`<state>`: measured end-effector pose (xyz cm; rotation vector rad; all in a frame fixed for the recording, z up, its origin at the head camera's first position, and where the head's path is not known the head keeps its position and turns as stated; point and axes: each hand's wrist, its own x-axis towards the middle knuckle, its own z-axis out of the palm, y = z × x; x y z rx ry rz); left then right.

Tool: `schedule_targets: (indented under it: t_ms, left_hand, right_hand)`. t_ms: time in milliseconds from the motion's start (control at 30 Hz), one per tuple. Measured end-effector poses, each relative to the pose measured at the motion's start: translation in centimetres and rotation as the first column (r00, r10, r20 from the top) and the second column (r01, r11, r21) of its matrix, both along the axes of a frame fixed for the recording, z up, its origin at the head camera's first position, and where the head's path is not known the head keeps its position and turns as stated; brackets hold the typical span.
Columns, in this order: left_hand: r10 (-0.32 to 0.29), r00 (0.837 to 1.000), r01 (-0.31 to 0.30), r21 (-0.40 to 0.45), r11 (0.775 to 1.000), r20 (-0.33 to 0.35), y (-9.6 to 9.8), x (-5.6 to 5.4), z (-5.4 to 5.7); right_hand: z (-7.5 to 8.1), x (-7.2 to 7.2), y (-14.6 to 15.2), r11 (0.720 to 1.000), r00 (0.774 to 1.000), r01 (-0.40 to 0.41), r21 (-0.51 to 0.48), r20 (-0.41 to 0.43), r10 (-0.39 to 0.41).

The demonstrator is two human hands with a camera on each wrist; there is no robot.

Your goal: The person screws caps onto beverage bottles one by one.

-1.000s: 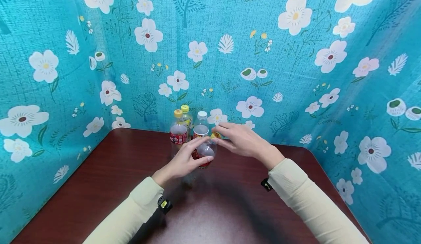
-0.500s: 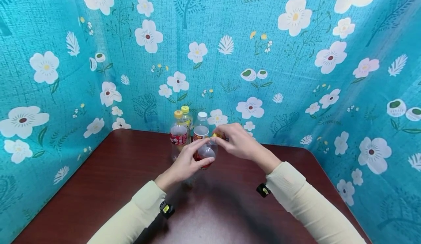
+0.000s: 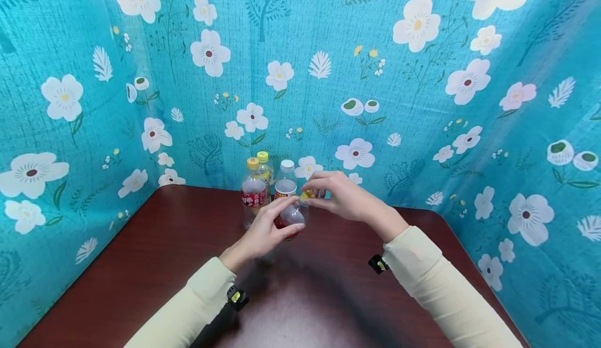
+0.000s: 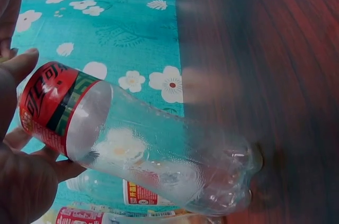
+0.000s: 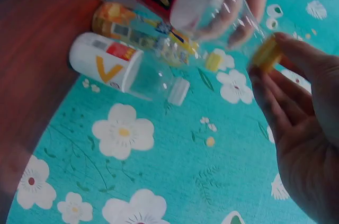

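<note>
My left hand (image 3: pixel 265 228) grips a clear plastic bottle (image 4: pixel 137 139) around its red label, fingers on one side and thumb on the other. The bottle leans, its neck pointing toward my right hand (image 3: pixel 340 194) and its ridged base low over the table. At the bottle's mouth, my right hand pinches a yellow cap (image 5: pixel 267 53) between thumb and fingers. Just behind the held bottle stand a white-capped bottle (image 3: pixel 286 185), an orange-capped bottle (image 3: pixel 254 199) with a red label, and a yellow-capped bottle (image 3: pixel 265 170). My left hand partly covers the held bottle in the head view.
A dark red-brown table (image 3: pixel 188 243) lies under both arms. Its far edge meets a turquoise curtain (image 3: pixel 300 97) printed with flowers, which also runs along the left and right sides.
My right hand twists a little back and forth at the yellow cap, its wrist dipping and then rising again. My left hand keeps its grip on the bottle in nearly the same place.
</note>
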<state>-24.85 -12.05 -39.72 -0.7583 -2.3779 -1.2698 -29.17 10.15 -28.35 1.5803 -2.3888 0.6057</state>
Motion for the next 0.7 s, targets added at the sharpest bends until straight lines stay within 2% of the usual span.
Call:
schedule_targets:
  t_ms: [100, 167, 367, 567, 700]
  left_hand:
    - [0.001, 1.000, -0.001, 0.008, 1.000, 0.006, -0.1, -0.1, -0.2]
    - [0.000, 1.000, 0.000, 0.013, 1.000, 0.005, 0.0, 0.0, -0.3]
    - [-0.011, 1.000, 0.011, 0.000, 1.000, -0.010, 0.3, 0.2, -0.3]
    - [-0.020, 0.999, 0.019, -0.007, 1.000, -0.027, 0.5, 0.3, -0.1]
    - [-0.021, 1.000, 0.021, -0.005, 1.000, -0.020, 0.5, 0.4, -0.1]
  right_hand:
    - [0.2, -0.2, 0.1, 1.000, 1.000, -0.028, 0.002, 0.003, 0.028]
    - [0.3, -0.1, 0.0, 1.000, 1.000, -0.014, 0.001, 0.016, 0.014]
    - [0.6, 0.5, -0.8, 0.996, 0.996, 0.090, 0.011, 0.022, -0.091]
    - [1.3, 1.1, -1.3, 0.977, 0.981, 0.183, 0.108, 0.047, -0.189]
    - [1.1, 1.4, -1.0, 0.957, 0.967, 0.238, 0.163, 0.048, -0.249]
